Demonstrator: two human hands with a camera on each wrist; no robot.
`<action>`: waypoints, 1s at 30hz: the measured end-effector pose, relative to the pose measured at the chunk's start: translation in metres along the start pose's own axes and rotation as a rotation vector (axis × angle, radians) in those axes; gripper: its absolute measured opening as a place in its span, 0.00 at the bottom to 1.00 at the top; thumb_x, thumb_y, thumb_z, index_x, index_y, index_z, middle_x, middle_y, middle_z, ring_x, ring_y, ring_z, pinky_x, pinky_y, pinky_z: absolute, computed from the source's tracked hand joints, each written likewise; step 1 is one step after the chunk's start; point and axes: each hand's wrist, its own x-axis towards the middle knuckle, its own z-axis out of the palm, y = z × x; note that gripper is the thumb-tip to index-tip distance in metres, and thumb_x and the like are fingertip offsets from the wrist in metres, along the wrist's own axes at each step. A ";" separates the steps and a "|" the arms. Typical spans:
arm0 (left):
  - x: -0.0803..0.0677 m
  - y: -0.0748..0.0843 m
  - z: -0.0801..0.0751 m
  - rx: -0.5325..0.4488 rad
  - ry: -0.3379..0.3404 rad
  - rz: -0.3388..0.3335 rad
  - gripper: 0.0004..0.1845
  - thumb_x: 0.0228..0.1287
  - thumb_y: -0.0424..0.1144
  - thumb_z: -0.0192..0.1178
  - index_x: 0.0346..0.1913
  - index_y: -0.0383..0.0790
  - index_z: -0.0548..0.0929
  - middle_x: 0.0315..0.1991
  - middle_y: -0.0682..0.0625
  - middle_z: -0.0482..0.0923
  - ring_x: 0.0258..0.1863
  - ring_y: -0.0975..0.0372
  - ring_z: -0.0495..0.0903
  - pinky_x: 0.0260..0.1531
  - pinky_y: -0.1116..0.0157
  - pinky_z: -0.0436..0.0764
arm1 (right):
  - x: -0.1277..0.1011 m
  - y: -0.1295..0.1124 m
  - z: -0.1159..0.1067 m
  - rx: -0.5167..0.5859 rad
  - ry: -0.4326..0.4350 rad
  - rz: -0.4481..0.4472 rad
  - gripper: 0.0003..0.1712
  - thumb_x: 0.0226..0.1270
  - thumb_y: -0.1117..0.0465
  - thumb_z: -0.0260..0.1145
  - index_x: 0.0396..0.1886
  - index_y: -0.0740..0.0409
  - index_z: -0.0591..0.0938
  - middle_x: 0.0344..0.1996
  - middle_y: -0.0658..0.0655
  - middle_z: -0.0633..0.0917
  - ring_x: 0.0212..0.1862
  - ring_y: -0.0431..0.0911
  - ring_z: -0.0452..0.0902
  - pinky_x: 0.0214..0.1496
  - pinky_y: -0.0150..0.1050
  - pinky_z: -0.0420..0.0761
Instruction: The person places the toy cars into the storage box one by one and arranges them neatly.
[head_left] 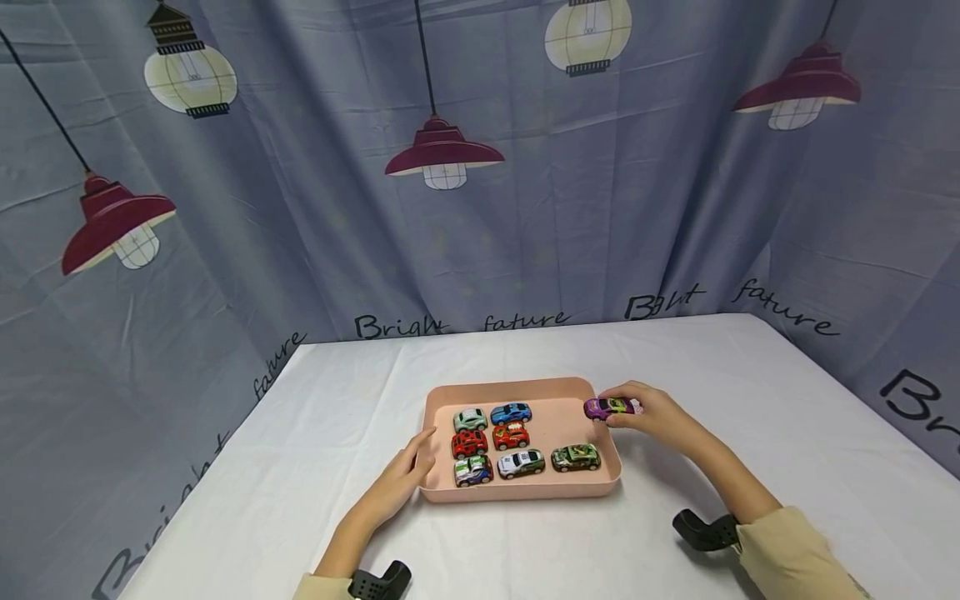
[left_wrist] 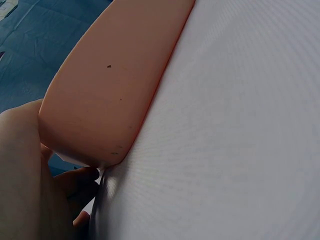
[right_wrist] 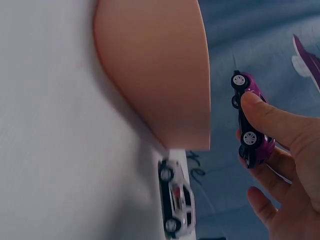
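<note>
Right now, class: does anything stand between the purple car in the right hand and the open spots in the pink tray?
Only the tray's low rim. The right hand holds the purple car just above it at the far right corner. The bare floor behind the green car is free.

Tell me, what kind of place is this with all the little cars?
Probably a staged play corner, not a real room: a table under a white cloth, a grey printed lamp-pattern curtain backdrop, and a pink plastic tray of toy cars.
</note>
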 end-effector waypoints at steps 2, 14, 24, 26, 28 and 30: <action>-0.005 0.012 -0.002 -0.006 -0.005 -0.002 0.25 0.69 0.45 0.45 0.68 0.47 0.60 0.60 0.39 0.66 0.57 0.51 0.66 0.57 0.45 0.62 | 0.005 -0.005 0.006 0.005 -0.014 0.000 0.22 0.56 0.57 0.67 0.49 0.63 0.79 0.43 0.61 0.80 0.47 0.52 0.74 0.49 0.51 0.73; 0.001 0.000 0.001 0.003 -0.004 0.002 0.26 0.69 0.46 0.45 0.68 0.48 0.58 0.60 0.41 0.66 0.59 0.51 0.65 0.57 0.45 0.62 | 0.028 -0.018 0.044 -0.161 -0.053 -0.026 0.19 0.51 0.55 0.69 0.44 0.55 0.82 0.45 0.57 0.83 0.51 0.56 0.76 0.55 0.55 0.63; -0.001 -0.002 0.002 -0.016 -0.012 0.010 0.27 0.70 0.47 0.44 0.69 0.47 0.57 0.67 0.40 0.59 0.65 0.47 0.59 0.61 0.43 0.58 | 0.037 -0.016 0.059 -0.280 -0.134 -0.036 0.16 0.51 0.55 0.69 0.41 0.55 0.83 0.40 0.51 0.85 0.49 0.49 0.77 0.62 0.59 0.53; -0.001 -0.002 0.001 -0.019 -0.013 0.017 0.27 0.69 0.47 0.45 0.69 0.47 0.57 0.67 0.40 0.59 0.66 0.46 0.59 0.61 0.43 0.58 | 0.038 -0.016 0.060 -0.291 -0.144 -0.037 0.16 0.51 0.56 0.70 0.41 0.54 0.83 0.40 0.50 0.85 0.49 0.49 0.77 0.63 0.60 0.52; -0.001 -0.002 0.001 -0.008 -0.014 0.041 0.27 0.69 0.47 0.44 0.69 0.46 0.57 0.66 0.38 0.59 0.65 0.45 0.59 0.59 0.41 0.58 | 0.038 -0.017 0.061 -0.303 -0.150 -0.046 0.15 0.51 0.57 0.70 0.40 0.55 0.83 0.39 0.51 0.85 0.49 0.49 0.77 0.63 0.61 0.52; -0.002 -0.002 0.000 0.031 -0.011 0.075 0.27 0.70 0.47 0.43 0.69 0.46 0.57 0.64 0.37 0.61 0.63 0.44 0.62 0.56 0.41 0.62 | 0.039 -0.017 0.061 -0.313 -0.153 -0.050 0.15 0.51 0.57 0.70 0.40 0.55 0.83 0.39 0.51 0.85 0.49 0.49 0.77 0.63 0.62 0.51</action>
